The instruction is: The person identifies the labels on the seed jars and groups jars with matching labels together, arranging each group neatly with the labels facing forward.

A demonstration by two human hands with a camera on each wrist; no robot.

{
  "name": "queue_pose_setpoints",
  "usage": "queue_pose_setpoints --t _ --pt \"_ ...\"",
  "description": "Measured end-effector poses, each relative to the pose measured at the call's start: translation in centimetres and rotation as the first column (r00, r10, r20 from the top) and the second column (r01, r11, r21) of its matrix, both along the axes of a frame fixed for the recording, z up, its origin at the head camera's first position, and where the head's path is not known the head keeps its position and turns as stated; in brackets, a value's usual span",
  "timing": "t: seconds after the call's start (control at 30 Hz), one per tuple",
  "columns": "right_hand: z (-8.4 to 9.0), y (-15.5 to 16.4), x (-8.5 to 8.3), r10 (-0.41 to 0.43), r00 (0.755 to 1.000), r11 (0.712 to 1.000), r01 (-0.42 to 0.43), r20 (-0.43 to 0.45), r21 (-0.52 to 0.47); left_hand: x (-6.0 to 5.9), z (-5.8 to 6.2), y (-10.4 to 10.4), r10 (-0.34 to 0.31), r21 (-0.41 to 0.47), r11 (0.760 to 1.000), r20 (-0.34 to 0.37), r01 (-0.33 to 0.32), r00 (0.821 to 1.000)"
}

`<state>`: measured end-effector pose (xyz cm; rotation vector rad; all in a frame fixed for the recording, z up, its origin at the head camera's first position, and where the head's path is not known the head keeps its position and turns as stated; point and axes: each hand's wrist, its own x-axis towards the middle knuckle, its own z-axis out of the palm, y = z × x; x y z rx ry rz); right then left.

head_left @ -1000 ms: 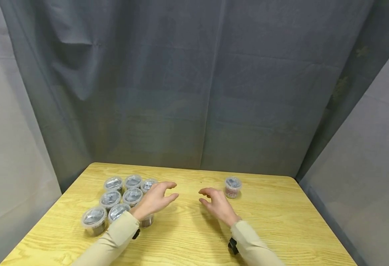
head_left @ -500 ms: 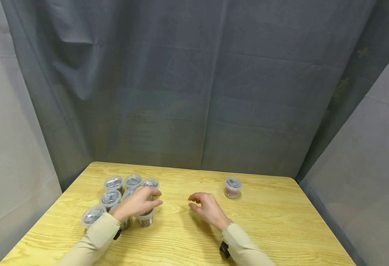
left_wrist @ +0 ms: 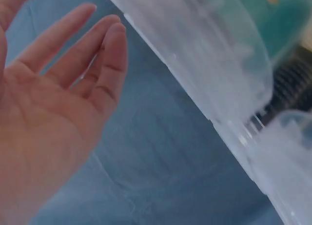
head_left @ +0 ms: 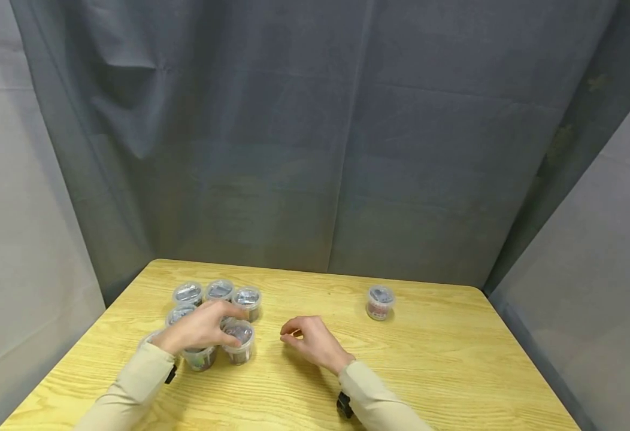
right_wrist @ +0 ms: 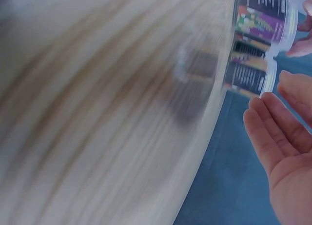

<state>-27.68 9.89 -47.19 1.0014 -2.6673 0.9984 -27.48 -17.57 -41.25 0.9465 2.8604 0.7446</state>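
1. A group of lidded plastic tubs stands upright on the left of the wooden table (head_left: 428, 371), set close together; the left arm hides some of them, so a full count cannot be told.
2. The left hand (head_left: 202, 326) reaches over this group. Its fingers and thumb are spread around the near-right tub (head_left: 241, 354), the thumb by its lid; whether they touch it cannot be told.
3. That tub has see-through walls and a clear lid, with something dark showing inside; what it is cannot be made out.
4. Just left of it sits the near tub (head_left: 200, 360), partly under the left hand, with a patch of green on its side.
5. Along the far side of the group are a far-left tub (head_left: 188, 293), a far-middle tub (head_left: 220, 290) and a far-right tub (head_left: 248, 299), lids on, grey and dark beneath the clear plastic.
6. The right hand (head_left: 317, 342) is to the right of the group, apart from the tubs, fingers loosely bent, with nothing in its grasp.
7. The lone tub (head_left: 381, 304) stands well apart at the far right, lid on, with reddish colour on its side.
8. Seen from the right wrist, printed labels (right_wrist: 261, 25) show black, purple and green.
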Motion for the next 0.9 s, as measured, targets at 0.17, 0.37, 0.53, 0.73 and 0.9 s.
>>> queue_pose_setpoints --t 0.17,0.37,0.53,0.73,0.9 --pt "0.1 -1.9 0.2 0.065 0.998 0.998 -0.065 0.004 -0.005 0.2 -0.1 -0.6 -0.015 -0.031 0.999 0.008 0.016 1.0" --pt "0.3 -3.4 0.5 0.111 0.994 0.994 -0.111 -0.019 0.011 0.5 -0.3 -0.5 -0.04 -0.052 0.998 -0.034 0.039 0.999" --pt "0.5 -4.3 0.6 0.143 0.988 0.989 -0.141 -0.051 0.046 0.5 -0.9 -0.2 -0.052 -0.07 0.997 -0.095 0.046 0.994" --pt "0.6 -4.8 0.6 0.151 0.985 0.987 -0.146 -0.078 0.06 0.3 -1.5 0.0 -0.043 -0.096 0.995 -0.157 0.028 0.987" --pt "0.1 -4.6 0.5 0.134 0.988 0.99 -0.132 -0.073 0.041 0.5 -1.6 0.9 -0.044 -0.098 0.995 -0.215 0.023 0.976"
